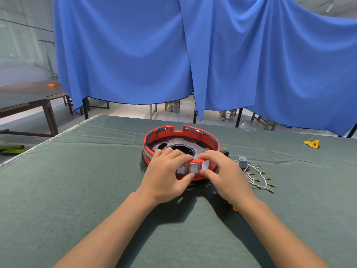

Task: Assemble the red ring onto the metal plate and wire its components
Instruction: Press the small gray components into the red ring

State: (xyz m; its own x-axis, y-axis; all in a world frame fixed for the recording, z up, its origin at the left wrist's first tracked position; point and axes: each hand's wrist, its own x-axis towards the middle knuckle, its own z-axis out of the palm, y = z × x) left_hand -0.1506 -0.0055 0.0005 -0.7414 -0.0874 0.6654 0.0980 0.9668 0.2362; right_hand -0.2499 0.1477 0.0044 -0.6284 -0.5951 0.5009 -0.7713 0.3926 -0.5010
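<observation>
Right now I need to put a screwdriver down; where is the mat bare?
Left of the red ring, the green mat is bare out to its fringed edge. The near strip between the forearms is free too. Right of the ring it is crowded: wire harness, grey block.

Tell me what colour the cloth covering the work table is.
Dark grey-green, the cloth shows best in the head view.
</observation>
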